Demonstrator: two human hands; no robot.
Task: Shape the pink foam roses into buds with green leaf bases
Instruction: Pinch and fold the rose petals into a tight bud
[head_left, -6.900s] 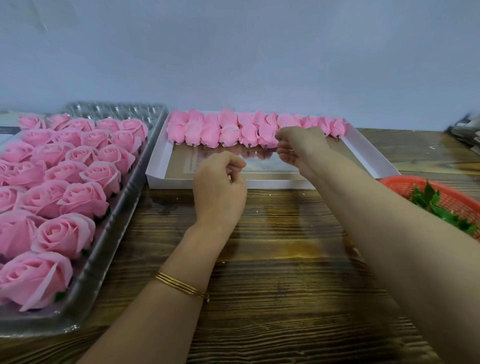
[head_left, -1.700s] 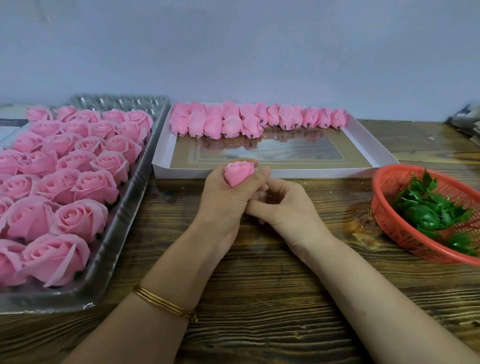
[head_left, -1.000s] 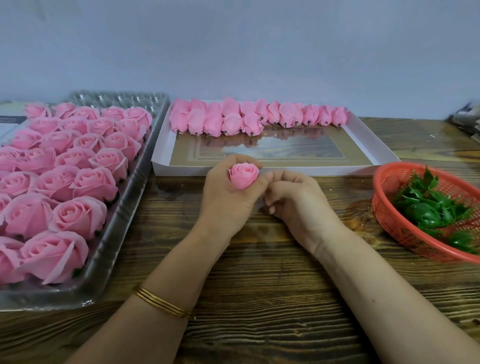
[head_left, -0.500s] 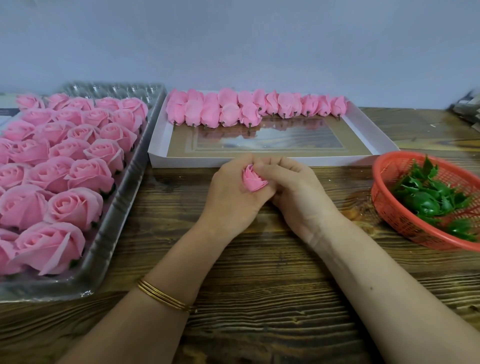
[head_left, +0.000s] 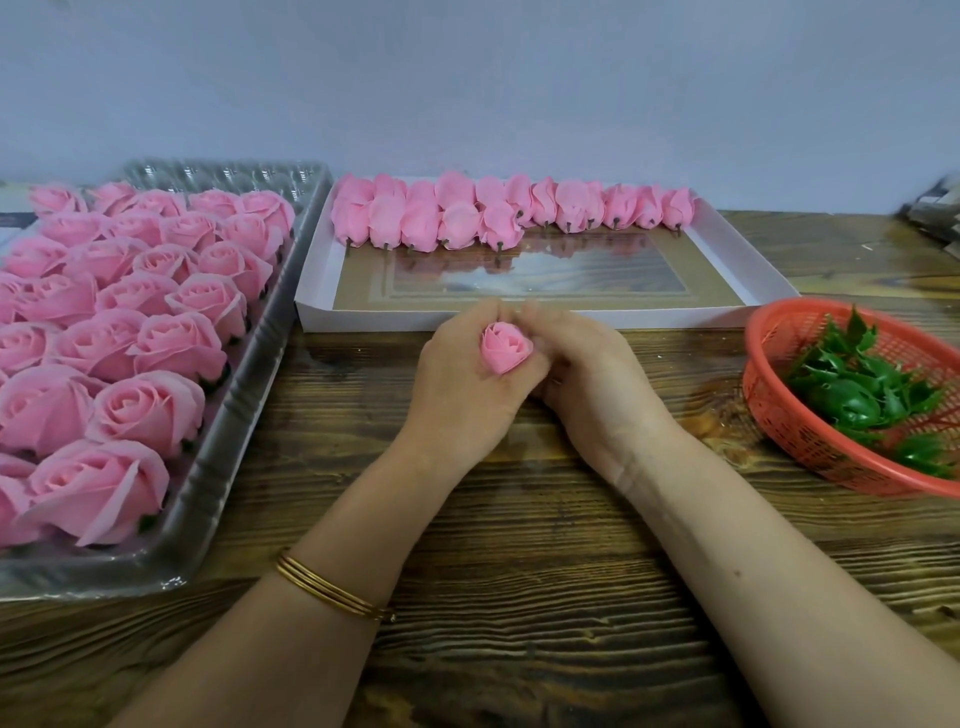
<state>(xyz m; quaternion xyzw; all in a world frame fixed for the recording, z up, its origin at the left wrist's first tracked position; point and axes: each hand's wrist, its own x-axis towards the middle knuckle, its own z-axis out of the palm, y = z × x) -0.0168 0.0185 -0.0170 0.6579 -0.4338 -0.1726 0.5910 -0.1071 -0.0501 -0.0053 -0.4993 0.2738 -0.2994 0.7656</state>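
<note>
one bud squeezed between two hands

the bud (head_left: 505, 347) sits above the table (head_left: 519, 519), just in front of the box (head_left: 519, 318). the left hand (head_left: 457, 395) wraps round its lower half, tip up, probably so the petals stay tight. the right hand (head_left: 587, 379) closes in from the other side, fingers curled onto the petals, likely pressing them inward. the bud's base and both sets of fingertips are hidden, so i cannot tell whether a leaf is fitted. finished buds (head_left: 493, 213) line the box's far edge. open roses (head_left: 130, 332) fill the tray (head_left: 218, 499) on the left, which is cut off by the frame. leaves (head_left: 862, 384) wait in the basket (head_left: 779, 415) on the right, handy for the right hand.
</note>
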